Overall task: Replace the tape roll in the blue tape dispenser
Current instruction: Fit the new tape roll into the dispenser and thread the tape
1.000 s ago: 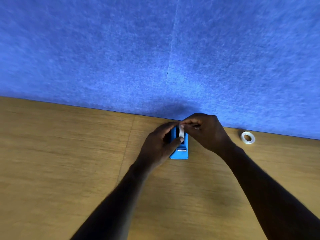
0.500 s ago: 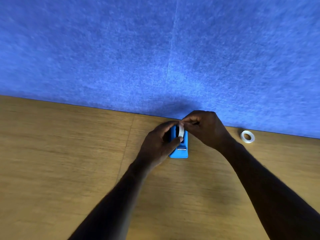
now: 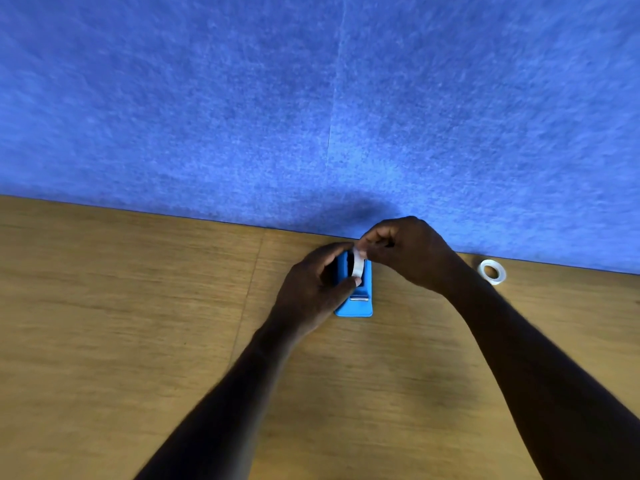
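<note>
Two hands meet over the dispenser [image 3: 356, 304] at tabletop centre: roll [image 3: 357, 266] steadied by left hand [image 3: 311, 289], tape end pinched by right fingers [image 3: 363, 243], likely for threading. Spare roll [image 3: 491, 271] lies at three o'clock.

- A wooden tabletop [image 3: 138, 341] of light brown, streaky grain fills the lower half of the view, with one thin straight seam running across it from near to far.
- A blue felt-like fabric wall panel [image 3: 207, 98] stands upright along the table's far edge, mottled in texture, with a faint vertical seam where two sections meet near the middle.
</note>
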A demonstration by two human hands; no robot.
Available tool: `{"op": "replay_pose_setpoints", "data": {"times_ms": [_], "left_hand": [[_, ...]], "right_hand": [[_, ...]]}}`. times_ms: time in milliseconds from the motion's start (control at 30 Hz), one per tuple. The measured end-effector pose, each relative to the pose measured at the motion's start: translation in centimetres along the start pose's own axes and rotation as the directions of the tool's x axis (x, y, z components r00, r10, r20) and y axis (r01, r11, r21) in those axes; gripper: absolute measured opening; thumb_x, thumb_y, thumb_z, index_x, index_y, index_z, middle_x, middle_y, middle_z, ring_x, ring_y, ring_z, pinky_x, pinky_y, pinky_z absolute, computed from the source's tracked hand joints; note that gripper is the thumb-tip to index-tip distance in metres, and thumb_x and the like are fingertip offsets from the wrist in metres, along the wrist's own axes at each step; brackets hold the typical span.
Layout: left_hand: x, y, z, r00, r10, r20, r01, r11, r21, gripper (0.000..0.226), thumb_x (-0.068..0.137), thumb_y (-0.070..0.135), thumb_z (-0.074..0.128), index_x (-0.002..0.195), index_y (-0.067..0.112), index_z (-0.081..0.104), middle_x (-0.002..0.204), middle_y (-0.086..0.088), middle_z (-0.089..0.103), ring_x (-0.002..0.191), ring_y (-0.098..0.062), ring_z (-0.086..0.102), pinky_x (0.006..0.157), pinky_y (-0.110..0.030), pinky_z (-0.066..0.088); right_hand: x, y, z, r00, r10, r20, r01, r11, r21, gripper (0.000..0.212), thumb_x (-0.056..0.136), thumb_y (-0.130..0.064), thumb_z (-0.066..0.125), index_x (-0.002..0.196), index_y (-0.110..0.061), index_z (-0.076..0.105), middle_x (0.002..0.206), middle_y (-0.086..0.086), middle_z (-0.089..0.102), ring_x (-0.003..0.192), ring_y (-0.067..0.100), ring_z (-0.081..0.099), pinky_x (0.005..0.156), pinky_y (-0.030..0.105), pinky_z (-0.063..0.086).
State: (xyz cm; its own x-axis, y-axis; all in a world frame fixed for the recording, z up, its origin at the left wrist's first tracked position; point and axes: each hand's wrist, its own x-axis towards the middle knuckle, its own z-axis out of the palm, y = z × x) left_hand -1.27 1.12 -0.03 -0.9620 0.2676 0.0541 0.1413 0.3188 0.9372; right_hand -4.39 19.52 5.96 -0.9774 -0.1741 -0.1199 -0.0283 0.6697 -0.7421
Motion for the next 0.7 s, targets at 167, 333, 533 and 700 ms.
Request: {"op": "replay_pose_setpoints", "data": {"times_ms": [167,333,533,700], "left_hand": [[0.1,0.1,0.1,1.0,-0.011,0.004,0.011,1.0,-0.013,0.045,0.087,0.03,0.071,0.129,0.037,0.056,0.12,0.015,0.065,0.105,0.002,0.063,0.082,-0.018,0.055],[0.0,0.3,0.2,1.0,-0.018,0.002,0.018,0.999,-0.027,0.041,0.089,0.039,0.069,0.127,0.036,0.056,0.115,0.011,0.067,0.097,0.002,0.068,0.078,-0.025,0.06],[0.0,0.3,0.2,1.0,0.004,-0.029,-0.004,1.0,-0.01,0.038,0.089,0.039,0.069,0.125,0.034,0.059,0.113,0.014,0.067,0.099,0.004,0.066,0.08,-0.02,0.057],[0.1,0.3,0.2,0.999,0.015,-0.046,-0.016,1.0,-0.016,0.037,0.091,0.039,0.066,0.126,0.03,0.061,0.114,0.013,0.068,0.1,0.005,0.066,0.08,-0.017,0.056]], "right_hand": [[0.2,-0.6,-0.3,0.999,-0.03,0.017,0.031,0.997,-0.077,0.004,0.078,-0.019,0.074,0.079,-0.023,0.075,0.08,-0.01,0.074,0.067,-0.008,0.06,0.059,0.007,0.041],[0.1,-0.8,-0.3,0.998,-0.054,0.022,0.057,0.99,-0.128,0.006,0.079,-0.017,0.072,0.079,-0.023,0.075,0.077,-0.014,0.071,0.071,-0.009,0.06,0.06,0.005,0.041],[-0.4,-0.4,0.0,0.998,-0.069,0.011,0.07,0.992,-0.1,0.013,0.079,-0.018,0.076,0.091,-0.021,0.075,0.09,-0.009,0.073,0.084,-0.004,0.066,0.075,0.013,0.051],[-1.3,-0.3,0.5,0.986,-0.163,-0.043,0.16,0.984,-0.074,0.02,0.08,-0.012,0.075,0.098,-0.019,0.074,0.091,-0.012,0.072,0.088,0.002,0.068,0.085,0.03,0.057]]}}
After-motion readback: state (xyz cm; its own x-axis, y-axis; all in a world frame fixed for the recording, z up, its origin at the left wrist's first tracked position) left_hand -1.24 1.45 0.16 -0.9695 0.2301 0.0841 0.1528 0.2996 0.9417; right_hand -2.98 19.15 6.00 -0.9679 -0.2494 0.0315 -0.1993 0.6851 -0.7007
